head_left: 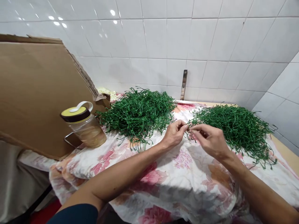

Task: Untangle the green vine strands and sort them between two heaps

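Observation:
My left hand point(174, 133) and my right hand point(209, 138) meet between two heaps of thin green stems that look like plastic flower stems. Thumb and forefinger are pinched together on each hand. A small green stem point(189, 125) shows between the fingertips, and both hands appear to grip it; its ends are partly hidden. The left heap of green stems point(140, 112) lies beyond my left hand. Past my right hand spreads the right heap of green stems point(235, 127), its nearest strands close to my fingers.
A floral cloth point(184, 180) covers the table. On the left stands a lidded plastic jug point(90, 133) holding brownish liquid, with a large cardboard box point(39, 96) behind it. A metal strip point(184, 84) leans at the white tiled wall point(154, 40). Pale pieces point(106, 91) lie behind the left heap.

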